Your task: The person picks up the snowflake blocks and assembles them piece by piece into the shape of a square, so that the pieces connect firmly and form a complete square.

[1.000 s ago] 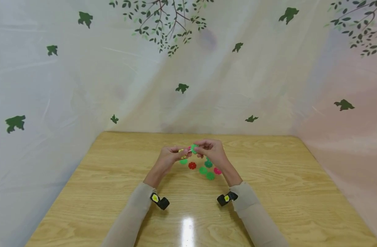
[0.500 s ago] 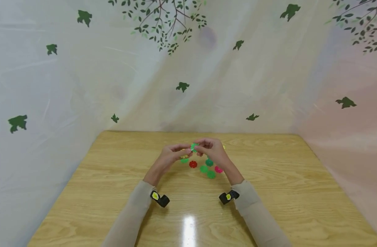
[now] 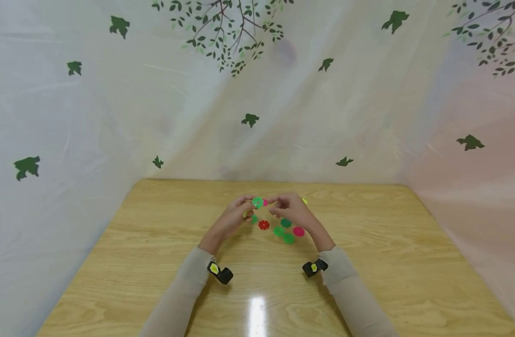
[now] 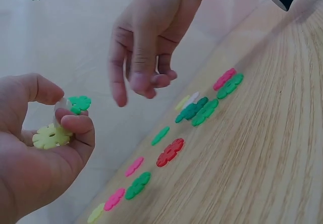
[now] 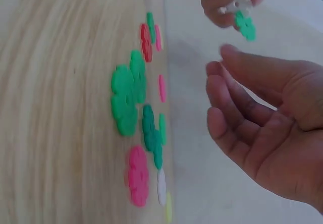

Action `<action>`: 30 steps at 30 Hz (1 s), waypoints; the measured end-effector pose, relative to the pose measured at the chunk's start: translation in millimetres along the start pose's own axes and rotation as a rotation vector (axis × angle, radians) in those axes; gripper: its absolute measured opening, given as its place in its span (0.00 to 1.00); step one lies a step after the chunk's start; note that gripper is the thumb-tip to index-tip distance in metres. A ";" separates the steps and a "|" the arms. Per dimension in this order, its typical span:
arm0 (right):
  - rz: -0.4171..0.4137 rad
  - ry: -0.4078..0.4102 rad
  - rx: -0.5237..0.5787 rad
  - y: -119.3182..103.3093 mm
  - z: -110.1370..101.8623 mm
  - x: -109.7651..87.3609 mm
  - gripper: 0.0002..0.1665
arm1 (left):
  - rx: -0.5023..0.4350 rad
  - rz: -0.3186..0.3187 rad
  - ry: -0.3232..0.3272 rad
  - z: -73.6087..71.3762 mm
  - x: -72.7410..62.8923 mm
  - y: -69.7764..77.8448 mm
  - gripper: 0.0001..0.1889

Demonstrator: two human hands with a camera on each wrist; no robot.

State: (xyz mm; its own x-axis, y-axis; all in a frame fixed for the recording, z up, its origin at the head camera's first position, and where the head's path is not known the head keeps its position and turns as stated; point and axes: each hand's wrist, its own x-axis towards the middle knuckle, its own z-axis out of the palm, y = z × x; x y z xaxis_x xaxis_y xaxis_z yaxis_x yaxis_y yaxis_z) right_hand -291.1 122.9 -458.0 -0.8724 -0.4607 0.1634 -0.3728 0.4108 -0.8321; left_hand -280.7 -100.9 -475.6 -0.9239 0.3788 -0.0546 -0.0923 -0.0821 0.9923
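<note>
My left hand pinches a white snowflake disc between thumb and forefinger, raised above the table. A green snowflake disc is joined to the white one and sticks out past the fingertips. Against the curled lower fingers of the same hand lies a pale yellow snowflake disc. Just to the right hovers my right hand, its fingers loosely bent and holding nothing; the right wrist view shows bare space between its thumb and fingers.
On the wooden table under the hands lie several loose snowflake discs, among them a red disc, a pink disc, a light green disc and a dark green disc. A printed cloth hangs behind the table.
Earlier both hands met at the green disc. My right hand has let go of it and drawn slightly right, while the left keeps the joined discs.
</note>
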 end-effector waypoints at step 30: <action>0.079 -0.375 -0.310 13.4 -3.5 -0.8 0.08 | -0.025 -0.038 0.150 -4.1 -0.2 -9.2 0.11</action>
State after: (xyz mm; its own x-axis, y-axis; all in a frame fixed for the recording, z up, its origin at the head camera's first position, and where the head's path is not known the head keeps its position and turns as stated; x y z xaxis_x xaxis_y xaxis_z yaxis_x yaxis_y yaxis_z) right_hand -296.6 131.6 -467.4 -0.7492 -0.6467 -0.1432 -0.4363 0.6445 -0.6278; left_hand -281.3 -103.9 -485.2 -0.9644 0.2407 -0.1097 -0.1357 -0.0941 0.9863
